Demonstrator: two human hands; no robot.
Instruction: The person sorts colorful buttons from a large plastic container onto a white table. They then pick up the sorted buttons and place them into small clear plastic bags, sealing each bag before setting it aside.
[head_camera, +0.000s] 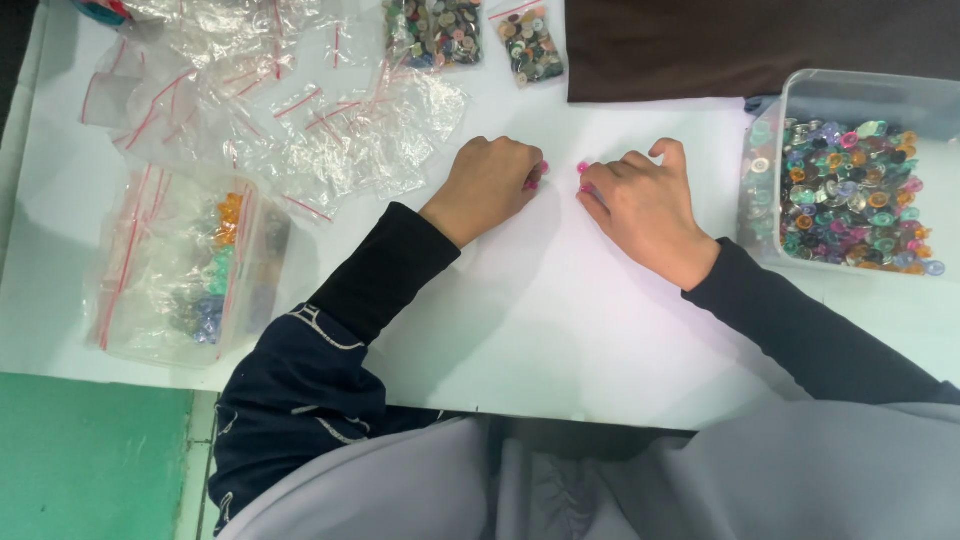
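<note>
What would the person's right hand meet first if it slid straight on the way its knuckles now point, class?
Probably the left hand: the right hand points toward it across a narrow gap of white table, with only small pink pieces at its fingers.

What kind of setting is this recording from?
Probably a small sorting or packing workstation for buttons or beads, at home or in a workshop. A clear tub of mixed coloured pieces, a heap of empty zip bags and filled bags lie on a white table.
</note>
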